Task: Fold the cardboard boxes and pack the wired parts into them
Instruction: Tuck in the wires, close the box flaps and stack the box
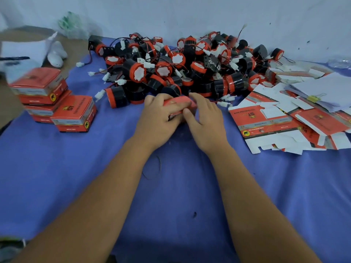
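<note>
Red cardboard box (179, 103) clasped between both hands: left grip (159, 118) curled round it, right grip (206, 118) pinching edge.

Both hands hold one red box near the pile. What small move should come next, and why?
Probably set the red box beside the finished boxes: the left hand and right hand enclose it, it looks folded, and many wired parts wait.

Blue cloth (57, 177) covers the work surface, wrinkled, small dark mark near the front. Pale wall (171, 14) directly behind it, few dark specks at right. Brown tabletop (76, 44) at cloth's far-left corner. Light even, cool.
</note>
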Motion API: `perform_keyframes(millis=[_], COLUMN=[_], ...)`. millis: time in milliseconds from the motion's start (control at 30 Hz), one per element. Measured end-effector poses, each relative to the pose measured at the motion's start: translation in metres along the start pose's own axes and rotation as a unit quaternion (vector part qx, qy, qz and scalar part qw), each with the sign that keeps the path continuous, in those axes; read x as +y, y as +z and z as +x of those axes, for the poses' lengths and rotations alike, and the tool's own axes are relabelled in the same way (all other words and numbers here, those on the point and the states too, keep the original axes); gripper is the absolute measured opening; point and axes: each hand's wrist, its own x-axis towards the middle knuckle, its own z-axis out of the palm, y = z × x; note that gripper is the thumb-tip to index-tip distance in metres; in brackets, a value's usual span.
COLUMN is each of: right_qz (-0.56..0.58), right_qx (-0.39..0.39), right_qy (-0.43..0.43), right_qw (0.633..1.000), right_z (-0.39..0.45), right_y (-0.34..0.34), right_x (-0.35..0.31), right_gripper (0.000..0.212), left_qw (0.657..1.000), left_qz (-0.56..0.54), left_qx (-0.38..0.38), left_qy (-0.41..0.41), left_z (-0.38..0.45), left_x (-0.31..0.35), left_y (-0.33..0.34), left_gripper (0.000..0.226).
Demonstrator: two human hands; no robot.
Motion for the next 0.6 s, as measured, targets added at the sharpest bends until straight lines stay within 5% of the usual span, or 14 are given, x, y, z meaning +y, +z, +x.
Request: perform_keyframes(millis=[267, 433, 600], right_qz=[-0.059, -0.092, -0.086], right_qx=[-0.024, -0.071, -0.094], right_qy=[-0.095, -0.146, -0.108], right_qw=[0.993, 0.982, 0.986], right_z=[0.000, 0.001, 0.001], right_y=[0.015, 0.030, 0.027], right_x=[-0.023, -0.037, -0.032], right_gripper=[0.040, 0.038, 0.037], left_qw=[0.945, 0.907, 0.900], left_qz=[0.134, 0.192, 0.255], left_qx=[0.270, 0.225, 0.206], left_qy=[-0.127, -0.299, -0.289], left_z=[-0.005, -0.029, -0.031], left_x=[-0.034, -0.067, -0.060], left_y=[-0.093, -0.115, -0.108], left_gripper=[0.034, 0.034, 0.030])
